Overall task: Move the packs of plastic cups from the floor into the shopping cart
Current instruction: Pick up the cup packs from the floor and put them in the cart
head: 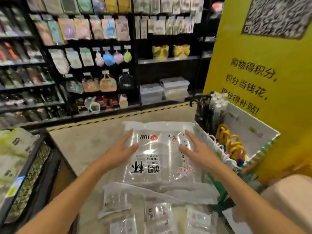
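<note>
A: Where is the big pack of cups [158,154]?

B: It is up in the air between two hands, above the other packs [152,215] that lie low down on the floor [87,142].

A: What do the hands do?

B: The left hand [120,149] is flat on the left side of the pack. The right hand [196,148] is flat on the right side. The fingers are stretched out straight and pressed on the clear wrap, thumbs a bit apart.

A: What is close by?

B: A white box [249,132] with yellow things [231,144] in it sits just right of the pack, by a yellow wall sign [263,78]. Shelves [94,65] with hanging goods stand behind.

A: Is the cart there?

B: I cannot tell.
</note>
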The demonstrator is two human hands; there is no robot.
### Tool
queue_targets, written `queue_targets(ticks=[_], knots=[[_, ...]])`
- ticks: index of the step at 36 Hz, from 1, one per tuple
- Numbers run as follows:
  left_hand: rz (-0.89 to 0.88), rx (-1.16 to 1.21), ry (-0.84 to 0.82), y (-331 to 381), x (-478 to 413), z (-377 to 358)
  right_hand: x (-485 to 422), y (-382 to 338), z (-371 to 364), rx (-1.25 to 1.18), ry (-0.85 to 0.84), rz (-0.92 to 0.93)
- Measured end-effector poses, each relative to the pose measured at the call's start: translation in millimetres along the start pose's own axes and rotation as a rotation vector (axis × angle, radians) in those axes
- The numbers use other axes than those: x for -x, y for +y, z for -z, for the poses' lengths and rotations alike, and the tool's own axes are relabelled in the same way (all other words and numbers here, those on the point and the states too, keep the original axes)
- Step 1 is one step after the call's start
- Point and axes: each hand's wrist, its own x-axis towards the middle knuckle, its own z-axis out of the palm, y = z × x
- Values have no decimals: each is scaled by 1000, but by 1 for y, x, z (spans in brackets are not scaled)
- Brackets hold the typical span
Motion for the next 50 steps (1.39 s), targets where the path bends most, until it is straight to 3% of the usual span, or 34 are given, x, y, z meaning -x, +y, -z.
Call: queue_targets(ticks=[7,13,28,38,50], knots=[[-223,-13,-16,109,-19,-5,45,-2,107,76,166,-125],[-314,-9,-188,183,-47,-25,92,3,160,40,322,-270],[-770,-136,-677,306,-67,-102,247,13,178,-116,787,-646],[-989,-111,-1001,367,74,-193,436,-7,118,-178,1122,-933],[-1325,-156,-1353,368,312,-272,668,-75,-5,-218,1389,-1317]])
